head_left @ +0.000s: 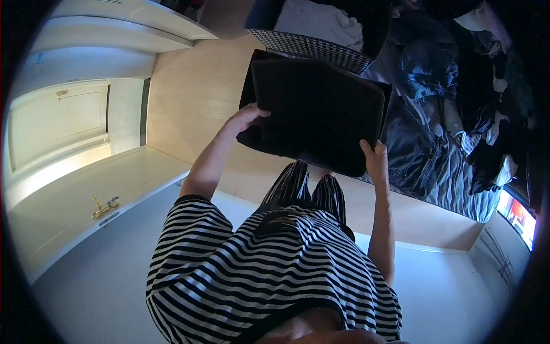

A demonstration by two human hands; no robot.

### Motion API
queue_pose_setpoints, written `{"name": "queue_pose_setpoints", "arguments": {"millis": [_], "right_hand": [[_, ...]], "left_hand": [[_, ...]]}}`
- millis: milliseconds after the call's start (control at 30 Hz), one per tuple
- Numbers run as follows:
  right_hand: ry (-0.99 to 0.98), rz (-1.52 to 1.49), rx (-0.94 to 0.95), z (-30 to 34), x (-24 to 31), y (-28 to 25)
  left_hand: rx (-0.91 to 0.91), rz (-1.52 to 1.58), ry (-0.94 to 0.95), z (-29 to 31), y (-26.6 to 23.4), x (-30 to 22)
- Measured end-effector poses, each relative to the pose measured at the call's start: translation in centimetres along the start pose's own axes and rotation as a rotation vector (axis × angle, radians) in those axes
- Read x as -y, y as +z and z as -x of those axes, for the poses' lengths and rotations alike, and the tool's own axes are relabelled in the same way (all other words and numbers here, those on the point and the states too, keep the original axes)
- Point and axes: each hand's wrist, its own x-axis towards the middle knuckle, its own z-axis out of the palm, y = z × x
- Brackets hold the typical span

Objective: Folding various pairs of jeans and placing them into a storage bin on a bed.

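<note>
Out in front of me, a large black rectangular thing (pixel 318 114) is held up by both my hands. It looks like a flat panel with rounded corners lying on or in a slightly larger black piece; its exact kind is too dark to make out. My left hand (pixel 247 118) grips its left edge, thumb on top and the other fingers partly hidden. At the lower right corner my right hand (pixel 376 163) is closed on the edge, its thumb pointing up along it. Just beyond stands a box with a black-and-white patterned side (pixel 312 47), holding a white cloth (pixel 321 24).
On the right, a bed with a dark striped cover (pixel 452 186) is heaped with dark clothes (pixel 429 69). A white door (pixel 74 200) with a gold handle (pixel 105 207) stands at my left. Pale wooden floor (pixel 195 86) runs between. A lit screen (pixel 515 218) glows at the far right.
</note>
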Motion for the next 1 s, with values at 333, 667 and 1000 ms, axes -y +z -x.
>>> {"name": "queue_pose_setpoints", "arguments": {"millis": [333, 667, 1000], "right_hand": [[0.341, 0.095, -0.041, -5.0, -7.7, 1.6], [0.449, 0.428, -0.037, -10.2, -16.6, 2.9], [0.286, 0.3, -0.033, -11.6, -15.7, 5.0]], "left_hand": [[-0.17, -0.177, -0.205, -6.2, -3.6, 4.5], [-0.354, -0.601, 0.045, -10.0, -1.7, 3.5], [-0.441, -0.48, 0.094, -12.9, -1.8, 6.4]]}}
